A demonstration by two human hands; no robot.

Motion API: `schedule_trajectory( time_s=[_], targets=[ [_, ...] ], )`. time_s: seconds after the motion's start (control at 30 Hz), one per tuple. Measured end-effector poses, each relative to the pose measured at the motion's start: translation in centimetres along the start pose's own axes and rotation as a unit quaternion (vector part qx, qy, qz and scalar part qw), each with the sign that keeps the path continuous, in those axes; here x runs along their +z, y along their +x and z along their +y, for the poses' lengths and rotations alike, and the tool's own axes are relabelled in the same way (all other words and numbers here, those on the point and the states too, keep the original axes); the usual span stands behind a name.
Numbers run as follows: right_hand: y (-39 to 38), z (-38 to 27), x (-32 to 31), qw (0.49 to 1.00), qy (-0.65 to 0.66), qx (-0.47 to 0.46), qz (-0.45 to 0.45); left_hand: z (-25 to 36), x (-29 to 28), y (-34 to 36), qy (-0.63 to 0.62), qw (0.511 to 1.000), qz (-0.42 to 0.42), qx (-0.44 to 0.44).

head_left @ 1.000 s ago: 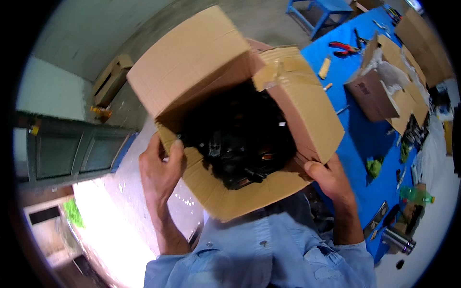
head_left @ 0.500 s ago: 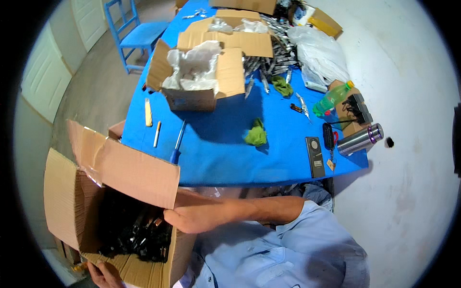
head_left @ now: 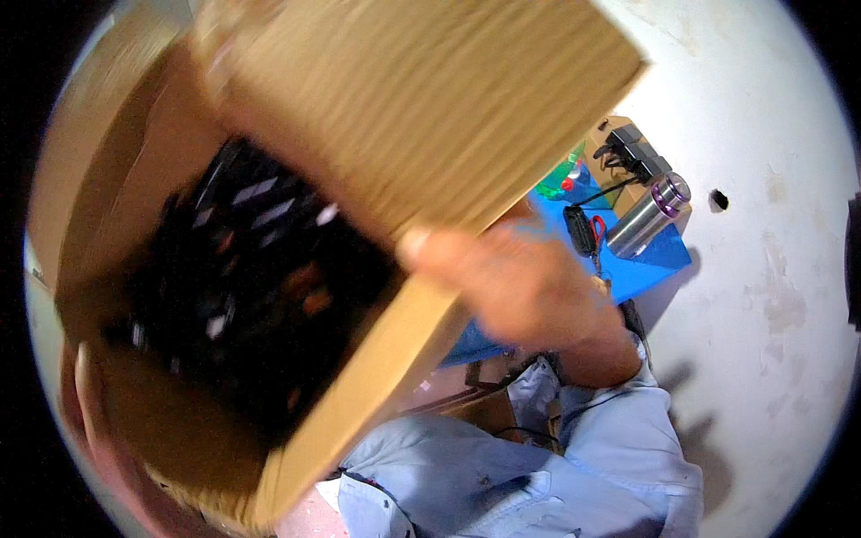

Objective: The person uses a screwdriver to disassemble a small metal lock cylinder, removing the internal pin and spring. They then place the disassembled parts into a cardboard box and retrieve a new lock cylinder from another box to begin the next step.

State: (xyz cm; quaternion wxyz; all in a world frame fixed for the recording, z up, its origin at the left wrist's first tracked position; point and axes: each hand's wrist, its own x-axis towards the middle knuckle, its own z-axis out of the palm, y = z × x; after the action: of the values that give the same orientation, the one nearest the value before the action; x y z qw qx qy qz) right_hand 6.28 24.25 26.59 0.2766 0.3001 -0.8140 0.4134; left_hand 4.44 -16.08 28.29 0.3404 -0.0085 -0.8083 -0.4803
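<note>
Box swung up since the earlier frame: cardboard box (head_left: 296,206) of black parts now fills my view. Right hand (head_left: 511,278) fingers clamp its rim to steady it; left hand (head_left: 85,421) supports underneath, grip unclear. Blue bench (head_left: 659,255) behind.

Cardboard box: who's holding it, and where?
Both hands hold the open cardboard box of black parts: right hand on its near side wall, left hand at the lower-left corner.

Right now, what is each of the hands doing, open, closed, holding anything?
Left hand: on the cardboard box's lower left side, only partly visible; grip cannot be told.
Right hand: closed on the box's right wall, thumb on its edge.
</note>
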Motion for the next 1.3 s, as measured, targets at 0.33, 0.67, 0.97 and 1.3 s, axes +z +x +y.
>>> schedule_trajectory(
  time_s=[0.33,0.67,0.97,1.3],
  targets=[
    [-4.4,8.4,-11.5,0.912,-0.004,0.286,0.294,4.3,30.7,8.3,-0.171,0.909,-0.359,0.128],
    [-7.3,15.3,-9.3,0.891,0.079,0.346,0.284,2.0,40.2,6.7,-0.117,0.932,-0.331,0.089],
    [-6.0,21.8,-6.5,0.859,-0.002,0.32,0.399,2.4,41.8,4.3,-0.205,0.905,-0.364,0.076],
    [-9.4,27.8,-6.1,0.846,-0.064,0.388,0.36,2.3,29.6,-2.7,-0.181,0.908,-0.375,-0.051]
  ],
)
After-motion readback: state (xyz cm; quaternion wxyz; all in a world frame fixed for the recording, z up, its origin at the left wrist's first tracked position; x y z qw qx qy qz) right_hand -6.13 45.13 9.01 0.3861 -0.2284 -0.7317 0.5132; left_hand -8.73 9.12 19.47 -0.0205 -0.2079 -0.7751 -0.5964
